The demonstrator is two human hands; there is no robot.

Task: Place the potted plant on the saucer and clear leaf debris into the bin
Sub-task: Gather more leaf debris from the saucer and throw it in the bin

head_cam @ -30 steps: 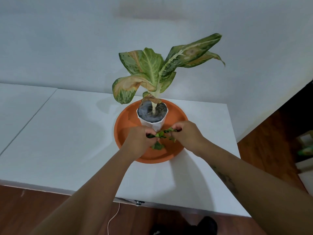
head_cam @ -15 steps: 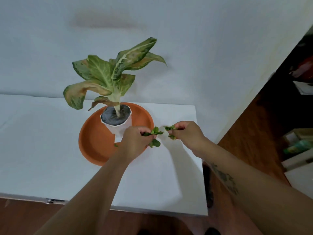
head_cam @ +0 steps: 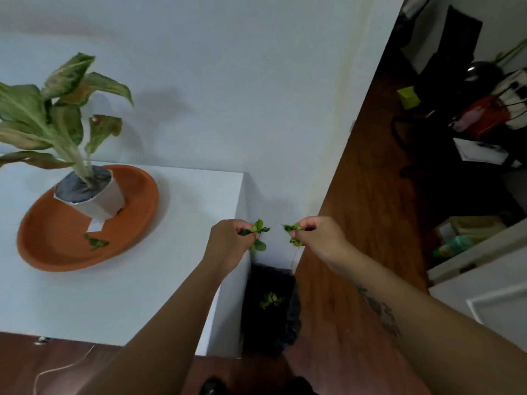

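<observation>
The potted plant (head_cam: 94,199), a white pot with broad green and brown leaves, stands on the orange saucer (head_cam: 137,212) at the left of the white table. One small green leaf scrap (head_cam: 95,242) lies in the saucer. My left hand (head_cam: 228,242) pinches a sprig of green leaf debris (head_cam: 258,230) over the table's right edge. My right hand (head_cam: 319,238) pinches another bit of leaf debris (head_cam: 291,228) beyond that edge. Both hands hover above the black bin (head_cam: 271,315) on the floor, which has green leaves (head_cam: 271,300) inside.
The white table (head_cam: 114,295) stands against a pale wall, its right edge at the bin. Brown wooden floor (head_cam: 356,195) runs to the right. Dark bags and boxes (head_cam: 482,115) crowd the far right, with white furniture (head_cam: 484,269) nearer. A white cable (head_cam: 57,369) lies on the floor.
Both hands carried the leaf bits rightward from the saucer, past the table's edge to above the bin. My view turned right, bringing the bin into sight.
</observation>
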